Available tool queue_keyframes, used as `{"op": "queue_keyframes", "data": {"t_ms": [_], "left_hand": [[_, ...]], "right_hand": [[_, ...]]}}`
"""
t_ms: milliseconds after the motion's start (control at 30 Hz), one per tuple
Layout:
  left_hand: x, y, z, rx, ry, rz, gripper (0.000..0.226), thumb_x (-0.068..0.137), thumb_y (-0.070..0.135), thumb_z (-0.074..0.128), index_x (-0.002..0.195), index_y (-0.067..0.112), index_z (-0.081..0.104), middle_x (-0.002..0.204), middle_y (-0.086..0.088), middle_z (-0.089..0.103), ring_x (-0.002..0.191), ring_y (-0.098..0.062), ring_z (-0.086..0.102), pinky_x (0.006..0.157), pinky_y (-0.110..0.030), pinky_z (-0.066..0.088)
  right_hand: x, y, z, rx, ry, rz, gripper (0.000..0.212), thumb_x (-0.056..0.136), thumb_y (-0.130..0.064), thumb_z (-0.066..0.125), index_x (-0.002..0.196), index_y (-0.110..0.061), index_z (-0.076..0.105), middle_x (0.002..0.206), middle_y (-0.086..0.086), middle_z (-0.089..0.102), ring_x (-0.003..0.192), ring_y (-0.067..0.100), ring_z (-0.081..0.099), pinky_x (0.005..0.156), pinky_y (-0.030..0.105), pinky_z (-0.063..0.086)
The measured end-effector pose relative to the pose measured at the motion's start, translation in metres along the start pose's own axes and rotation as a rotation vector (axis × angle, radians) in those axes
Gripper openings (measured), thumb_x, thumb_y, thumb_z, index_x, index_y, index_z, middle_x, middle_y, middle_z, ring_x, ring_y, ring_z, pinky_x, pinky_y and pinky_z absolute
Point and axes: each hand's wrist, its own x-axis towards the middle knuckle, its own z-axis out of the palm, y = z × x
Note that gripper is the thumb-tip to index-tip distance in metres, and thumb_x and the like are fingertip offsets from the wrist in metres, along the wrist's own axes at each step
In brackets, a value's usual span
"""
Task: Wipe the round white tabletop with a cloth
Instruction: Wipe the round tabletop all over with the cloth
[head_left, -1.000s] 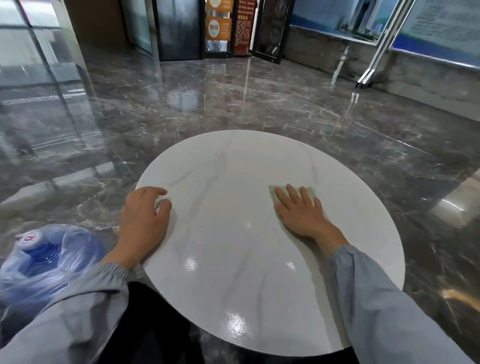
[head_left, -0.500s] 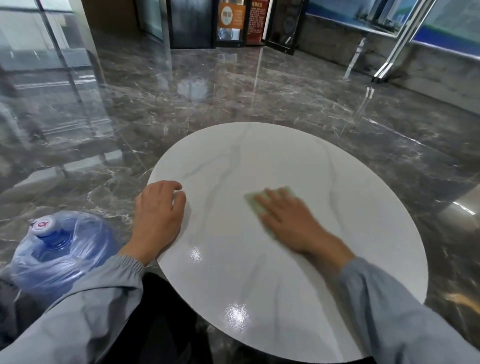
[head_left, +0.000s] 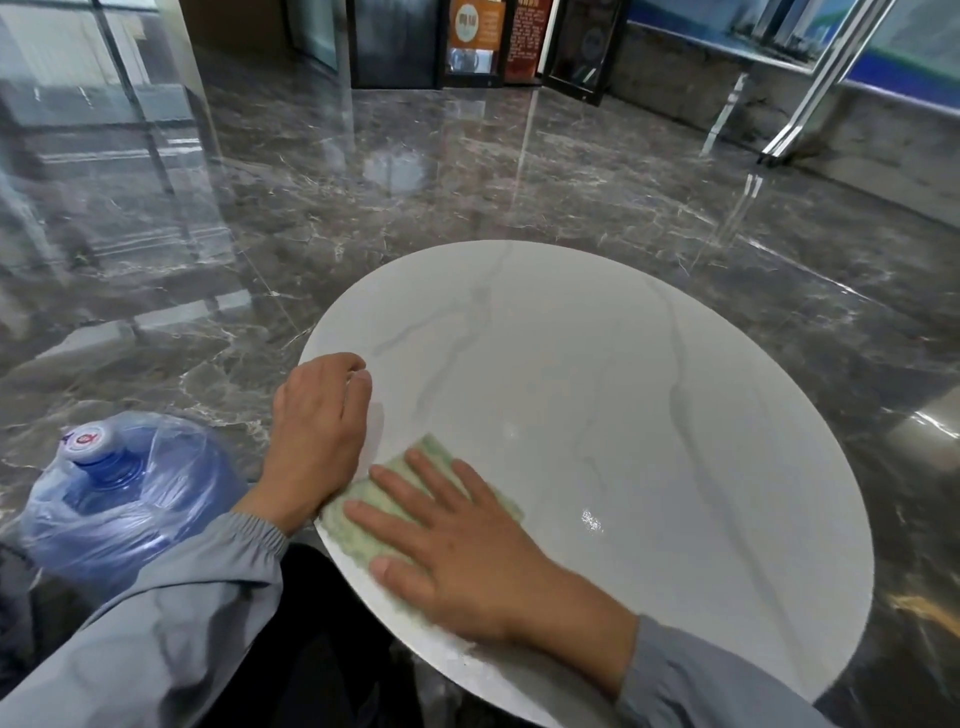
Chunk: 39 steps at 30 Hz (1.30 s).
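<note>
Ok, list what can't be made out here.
Head view only.
- cloth: most of it lies under the right hand.
- tabletop: near rim cut off by the bottom edge and right sleeve.
- left hand: fingertips curled out of sight, grip on the rim unclear.
- water bottle: cap print too small.

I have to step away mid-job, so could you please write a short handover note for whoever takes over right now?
Left hand: rests on the left rim of the tabletop, holding nothing.
Right hand: flat, pressing the green cloth at the tabletop's near-left edge.
Done: wiping is under way; how much is covered cannot be told.
Left: sweep the far and right parts, to be safe.
</note>
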Motion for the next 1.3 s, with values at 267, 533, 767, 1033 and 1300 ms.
{"op": "queue_keyframes", "data": {"t_ms": [267,533,767,1033,1300], "left_hand": [[0.001,0.005,0.000,-0.037,0.013,-0.031,0.037,0.105,0.039,0.031,0.109,0.019,0.062,0.104,0.004,0.061,0.102,-0.023,0.052,0.096,-0.046,0.039],[0.000,0.008,-0.002,-0.098,0.073,-0.015,0.038,0.106,0.037,0.030,0.113,0.018,0.061,0.107,0.008,0.054,0.106,-0.022,0.049,0.095,-0.040,0.035],[-0.002,0.010,-0.001,-0.132,0.084,-0.002,0.048,0.108,0.049,0.019,0.119,0.022,0.057,0.112,0.005,0.054,0.108,-0.024,0.047,0.098,-0.042,0.034],[-0.006,0.014,-0.004,-0.228,0.132,-0.060,0.057,0.107,0.056,0.015,0.123,0.023,0.060,0.118,0.007,0.057,0.112,-0.012,0.043,0.101,-0.038,0.033],[-0.006,0.008,-0.005,-0.320,0.149,-0.086,0.057,0.107,0.059,0.014,0.131,0.026,0.054,0.126,0.009,0.054,0.122,-0.010,0.042,0.112,-0.034,0.032]], "right_hand": [[0.014,0.230,-0.047,-0.042,0.045,0.713,0.077,0.091,-0.069,-0.006,0.164,-0.044,0.004,0.175,-0.004,0.001,0.160,0.029,-0.001,0.125,0.059,0.007],[0.072,0.088,-0.019,-0.079,0.025,0.364,0.058,0.106,-0.056,0.008,0.163,-0.046,0.000,0.174,-0.007,-0.007,0.159,0.030,-0.012,0.124,0.058,-0.006],[0.066,0.098,-0.018,-0.003,0.042,0.204,0.060,0.102,-0.063,0.003,0.161,-0.050,0.002,0.174,-0.011,0.003,0.160,0.023,-0.004,0.126,0.052,0.003],[0.025,0.246,-0.063,0.093,0.044,0.880,0.059,0.107,-0.056,0.013,0.163,-0.047,0.000,0.173,-0.011,-0.009,0.160,0.026,-0.011,0.125,0.057,-0.004],[0.069,0.031,-0.008,-0.060,0.009,0.120,0.057,0.108,-0.056,0.015,0.163,-0.044,0.004,0.174,-0.009,-0.005,0.159,0.024,-0.016,0.122,0.052,-0.012]]}}
